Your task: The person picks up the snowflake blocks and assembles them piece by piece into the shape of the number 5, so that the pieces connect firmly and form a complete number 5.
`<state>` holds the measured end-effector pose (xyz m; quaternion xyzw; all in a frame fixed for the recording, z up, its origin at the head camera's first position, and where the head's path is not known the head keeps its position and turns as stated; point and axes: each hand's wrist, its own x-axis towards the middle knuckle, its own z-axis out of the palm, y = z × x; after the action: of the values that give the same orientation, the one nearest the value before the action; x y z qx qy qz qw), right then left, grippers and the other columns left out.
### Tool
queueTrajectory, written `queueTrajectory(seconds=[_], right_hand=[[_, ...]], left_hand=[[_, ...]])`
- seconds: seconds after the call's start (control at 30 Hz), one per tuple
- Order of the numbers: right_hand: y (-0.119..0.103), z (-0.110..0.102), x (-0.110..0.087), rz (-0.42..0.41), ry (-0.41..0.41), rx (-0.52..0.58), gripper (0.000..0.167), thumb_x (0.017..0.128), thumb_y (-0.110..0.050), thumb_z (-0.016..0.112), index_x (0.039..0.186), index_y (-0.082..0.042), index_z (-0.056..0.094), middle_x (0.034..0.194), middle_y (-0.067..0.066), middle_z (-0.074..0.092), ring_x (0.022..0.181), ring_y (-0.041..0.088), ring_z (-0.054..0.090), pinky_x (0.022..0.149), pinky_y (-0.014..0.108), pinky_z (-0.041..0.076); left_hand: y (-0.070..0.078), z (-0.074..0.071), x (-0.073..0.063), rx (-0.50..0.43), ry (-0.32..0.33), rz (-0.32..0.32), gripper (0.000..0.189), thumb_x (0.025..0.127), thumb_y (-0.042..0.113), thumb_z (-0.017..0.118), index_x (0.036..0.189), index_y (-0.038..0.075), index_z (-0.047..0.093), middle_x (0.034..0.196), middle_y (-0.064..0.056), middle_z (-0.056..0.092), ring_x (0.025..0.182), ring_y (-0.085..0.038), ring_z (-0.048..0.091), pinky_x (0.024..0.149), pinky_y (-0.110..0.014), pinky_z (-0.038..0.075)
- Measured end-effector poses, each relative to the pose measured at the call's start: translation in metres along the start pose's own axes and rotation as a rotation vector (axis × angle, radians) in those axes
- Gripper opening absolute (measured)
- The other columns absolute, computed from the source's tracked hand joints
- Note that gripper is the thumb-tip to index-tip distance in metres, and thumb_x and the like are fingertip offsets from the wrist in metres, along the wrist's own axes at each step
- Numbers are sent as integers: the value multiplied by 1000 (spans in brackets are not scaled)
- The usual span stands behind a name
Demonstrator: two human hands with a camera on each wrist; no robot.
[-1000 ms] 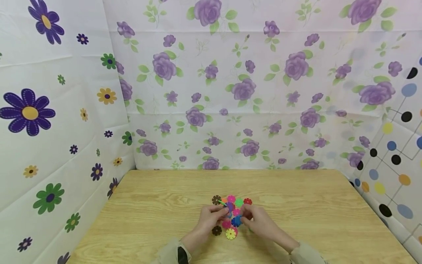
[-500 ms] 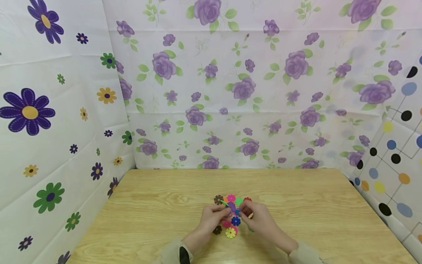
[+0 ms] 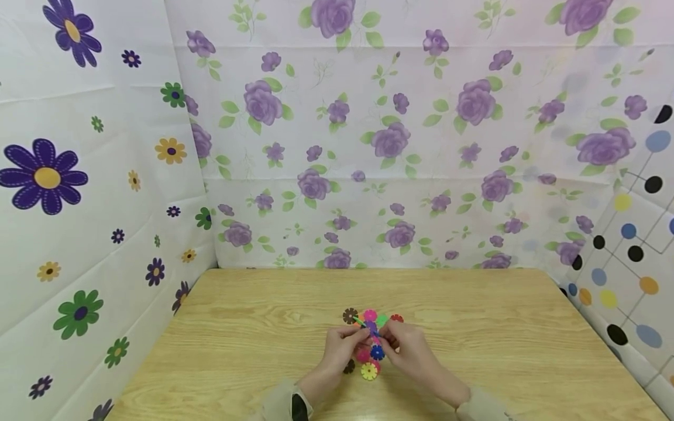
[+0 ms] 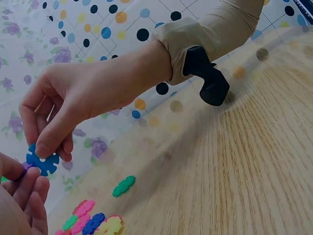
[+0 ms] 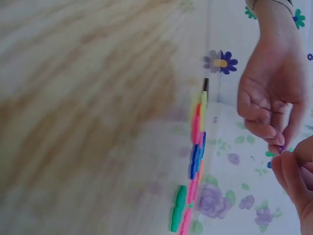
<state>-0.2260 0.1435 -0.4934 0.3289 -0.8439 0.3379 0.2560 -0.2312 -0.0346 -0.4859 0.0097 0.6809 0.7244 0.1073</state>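
Note:
Between thumb and fingers, my left hand (image 3: pixel 338 349) pinches a purple notched plastic disc (image 3: pixel 371 327). A green disc (image 3: pixel 359 321), seen edge-on, is beside the purple one and looks joined to it. My right hand (image 3: pixel 413 349) pinches a blue notched disc (image 4: pixel 43 161), held against the purple disc in the left wrist view. Whether their slots interlock is hidden by the fingers. Both hands are above loose discs, among them a dark blue disc (image 3: pixel 377 352), a yellow disc (image 3: pixel 370 371) and a pink disc (image 3: pixel 370 315).
Around the hands lie a brown disc (image 3: pixel 350 316), a red disc (image 3: pixel 397 318) and, partly covered, another brown disc (image 3: pixel 349 366). A separate green disc (image 4: pixel 124 186) lies to the side. The wooden table (image 3: pixel 253 327) meets patterned cloth walls (image 3: pixel 316 146) behind and beside it.
My right hand has lifted the blue disc and moved it slightly left, against the purple disc. The dark blue disc beneath shows more fully. My left hand has shifted slightly right, still holding the purple disc.

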Motion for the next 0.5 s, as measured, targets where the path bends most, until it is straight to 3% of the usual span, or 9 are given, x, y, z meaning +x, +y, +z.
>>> queueTrajectory(seconds=[0.1,0.27,0.4,0.5], right_hand=[[1,3,-1,-60,24,8,23,75,11,73,85,-5,61,72,0,64,63,-3,58,57,4,46],[4,5,0,-138,71,0,24,74,14,71,85,-5,60,72,2,64,63,2,60,58,5,47],[6,7,1,-192,93,-32,18,79,10,68,84,-5,59,71,1,62,61,3,60,57,4,46],[6,10,4,-227,100,-63,10,85,3,65,83,-4,58,71,-1,61,59,3,58,56,4,45]], left_hand=[[-7,-1,6,18,18,7,26,92,17,65,97,-7,72,80,-8,74,71,-8,65,65,-24,52],[-7,1,8,25,31,24,25,92,17,65,96,-7,72,78,-4,73,72,-8,64,71,-25,52],[-1,2,5,38,30,35,25,93,15,64,94,-9,71,73,1,70,71,-7,63,68,-23,51],[1,1,3,56,34,46,24,93,11,63,91,-11,71,72,-3,70,69,-9,61,65,-22,49]])
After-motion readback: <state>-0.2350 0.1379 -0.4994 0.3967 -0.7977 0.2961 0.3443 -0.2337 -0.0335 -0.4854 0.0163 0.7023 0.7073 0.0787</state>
